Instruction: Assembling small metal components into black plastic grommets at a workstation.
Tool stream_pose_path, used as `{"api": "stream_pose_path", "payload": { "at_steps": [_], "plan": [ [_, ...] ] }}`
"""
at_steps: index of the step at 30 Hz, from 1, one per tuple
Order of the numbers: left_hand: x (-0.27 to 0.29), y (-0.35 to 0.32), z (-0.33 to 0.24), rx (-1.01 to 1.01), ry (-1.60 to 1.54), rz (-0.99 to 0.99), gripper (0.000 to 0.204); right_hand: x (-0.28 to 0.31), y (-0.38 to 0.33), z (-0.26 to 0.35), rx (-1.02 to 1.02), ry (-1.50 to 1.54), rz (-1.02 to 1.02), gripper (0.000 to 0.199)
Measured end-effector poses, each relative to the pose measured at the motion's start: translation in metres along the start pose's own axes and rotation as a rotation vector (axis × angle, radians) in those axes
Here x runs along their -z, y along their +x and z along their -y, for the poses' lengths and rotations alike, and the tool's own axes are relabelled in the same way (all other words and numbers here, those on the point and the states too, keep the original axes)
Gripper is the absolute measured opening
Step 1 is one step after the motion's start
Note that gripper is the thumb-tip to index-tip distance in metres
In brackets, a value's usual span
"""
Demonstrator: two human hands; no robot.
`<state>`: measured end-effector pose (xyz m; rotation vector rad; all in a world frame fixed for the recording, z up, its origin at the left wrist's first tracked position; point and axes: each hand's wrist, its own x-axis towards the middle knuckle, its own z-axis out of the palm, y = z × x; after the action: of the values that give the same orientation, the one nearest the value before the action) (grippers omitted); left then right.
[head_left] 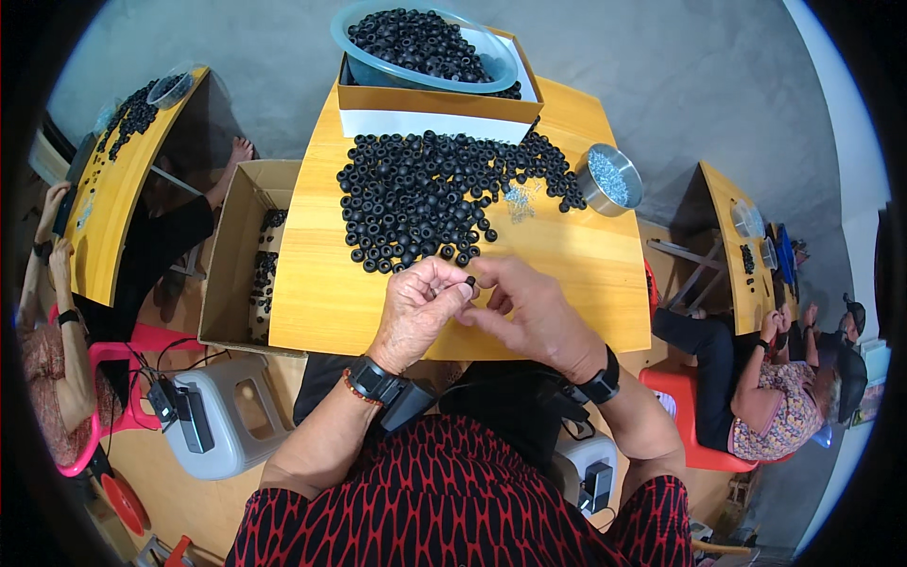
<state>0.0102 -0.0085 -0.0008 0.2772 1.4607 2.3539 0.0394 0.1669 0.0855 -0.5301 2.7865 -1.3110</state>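
Over the near edge of the table my left hand (420, 307) pinches a small black ring-shaped piece (470, 281) between thumb and fingers. My right hand (529, 312) is right beside it, slightly blurred, its thumb and forefinger apart around the piece; nothing shows between them. Just beyond my hands spreads a wide pile of the same black pieces (406, 203), rounded with a hole in the middle. Small clear or silvery bits (519, 202) lie at the pile's right side. A metal bowl (592, 197) with more pale bluish bits stands near them.
A light blue basin (340, 38) heaped with black pieces rests in a cardboard box (425, 102) at the table's far end. Left of the table stands an open carton (227, 217) holding black pieces. A grey stool (213, 463) is nearby. Other people sit at tables (109, 236) on both sides.
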Motion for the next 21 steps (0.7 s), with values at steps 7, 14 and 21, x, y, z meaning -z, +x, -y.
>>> {"api": "stream_pose_path", "payload": {
  "at_steps": [7,14,21],
  "plan": [
    [-0.002,0.0,0.002,-0.048,0.037,-0.024,0.007,-0.013,0.007,-0.011,0.26,-0.371,-0.068,0.034],
    [-0.003,-0.001,-0.005,-0.025,0.137,-0.019,0.008,-0.012,0.007,-0.012,0.214,-0.526,0.005,0.027],
    [-0.009,-0.001,-0.014,0.006,0.044,-0.026,0.011,-0.007,0.008,-0.012,0.231,-0.555,-0.051,0.034]
  ]
}}
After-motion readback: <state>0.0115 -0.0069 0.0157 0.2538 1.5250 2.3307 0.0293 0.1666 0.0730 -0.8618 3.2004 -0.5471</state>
